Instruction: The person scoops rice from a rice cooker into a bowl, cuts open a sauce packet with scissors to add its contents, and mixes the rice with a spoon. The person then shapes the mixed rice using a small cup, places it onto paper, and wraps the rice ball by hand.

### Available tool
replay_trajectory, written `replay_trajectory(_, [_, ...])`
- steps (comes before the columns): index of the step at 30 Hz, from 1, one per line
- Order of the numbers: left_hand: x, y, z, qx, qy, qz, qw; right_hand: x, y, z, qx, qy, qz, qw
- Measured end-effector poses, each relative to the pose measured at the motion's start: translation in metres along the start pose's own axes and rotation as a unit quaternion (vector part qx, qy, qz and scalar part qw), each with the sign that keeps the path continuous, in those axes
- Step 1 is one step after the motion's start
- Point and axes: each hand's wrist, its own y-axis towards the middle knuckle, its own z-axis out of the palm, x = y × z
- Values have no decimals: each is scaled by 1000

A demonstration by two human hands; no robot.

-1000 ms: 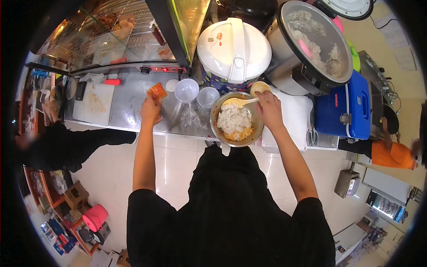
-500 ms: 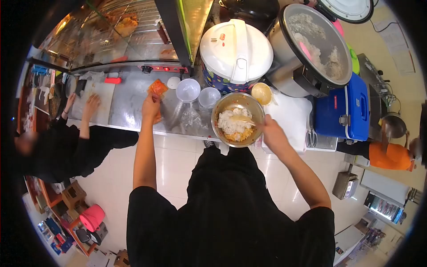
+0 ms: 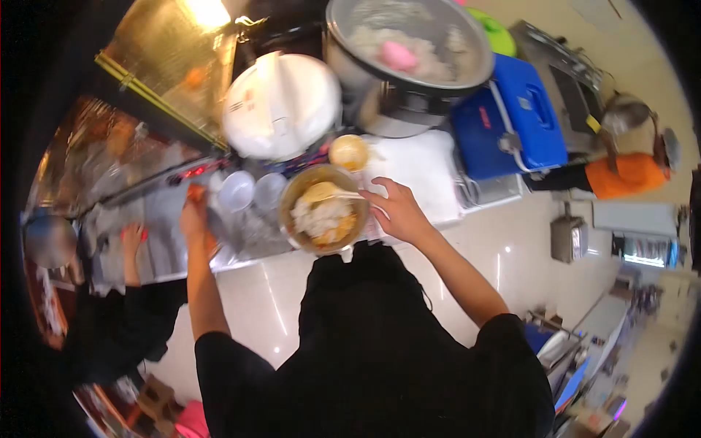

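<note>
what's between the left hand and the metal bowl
Two small tubs and blurred clear plastic lie between the left hand and the metal bowl, seen in the head view.

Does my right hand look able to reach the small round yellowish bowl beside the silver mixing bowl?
Probably yes: nothing visible blocks your right hand from the yellowish bowl, though that hand is at the yellow spoon's handle.

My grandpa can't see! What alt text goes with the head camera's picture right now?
A person's right hand is at the handle of a spoon in a metal bowl of rice, while their left hand holds something orange and blurry. Behind the bowl are a white-lidded cooker and an open pot of rice, with a blue cooler to the right.
</note>
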Motion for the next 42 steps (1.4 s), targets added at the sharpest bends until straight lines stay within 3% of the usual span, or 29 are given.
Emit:
replay_trajectory(1, [8, 1, 3, 22, 23, -36, 999, -12, -9, -14, -21, 11, 50, 998])
replay_trajectory(3, [28, 0, 12, -57, -8, -19, 998, -47, -32, -37, -100, 35, 141, 984])
replay_trajectory(5, [47, 0, 15, -154, -136, -67, 977, -106, -72, -46, -187, 12, 237, 953])
replay_trajectory(6, [42, -3, 8, -171, -284, -117, 936, -136, -92, -46, -217, -20, 290, 932])
replay_trajectory(9, [27, -29, -33, -170, -635, -222, 720, -195, -134, -38, -202, -38, 352, 913])
replay_trajectory(12, [-15, -87, -84, -86, -807, -212, 545, -211, -136, -24, -198, -91, 326, 920])
replay_trajectory(14, [-55, -129, -110, -44, -855, -162, 492, -206, -120, -20, -226, -108, 285, 925])
replay_trajectory(17, [-114, -170, -130, -13, -862, -105, 495, -215, -114, -9, -181, -132, 283, 932])
replay_trajectory(20, [-159, -192, -136, -12, -754, -131, 644, -246, -133, -1, -160, -153, 284, 933])
replay_trajectory(22, [-165, -212, -124, -52, -696, -188, 691, -275, -159, 11, -160, -167, 253, 939])
replay_trajectory(23, [-170, -220, -126, -59, -684, -192, 701, -262, -157, 6, -115, -133, 340, 924])
replay_trajectory(24, [-175, -225, -126, -67, -672, -199, 710, -221, -133, -10, -72, -114, 477, 869])
replay_trajectory(28, [-179, -228, -123, -36, -720, -129, 681, -241, -145, -19, -61, -100, 365, 924])
replay_trajectory(32, [-191, -223, -141, 6, -762, -111, 638, -210, -143, -34, 13, -172, 446, 878])
replay_trajectory(35, [-172, -228, -131, 33, -760, -101, 641, -219, -186, -28, -5, -149, 430, 890])
replay_trajectory(38, [-172, -229, -131, 23, -744, -65, 665, -184, -231, -33, -85, -124, 425, 893])
replay_trajectory(41, [-175, -231, -147, 42, -770, -45, 635, -113, -229, -56, -124, -100, 495, 854])
replay_trajectory(42, [-175, -232, -147, 43, -776, -39, 628, -87, -218, -59, -180, 24, 472, 863])
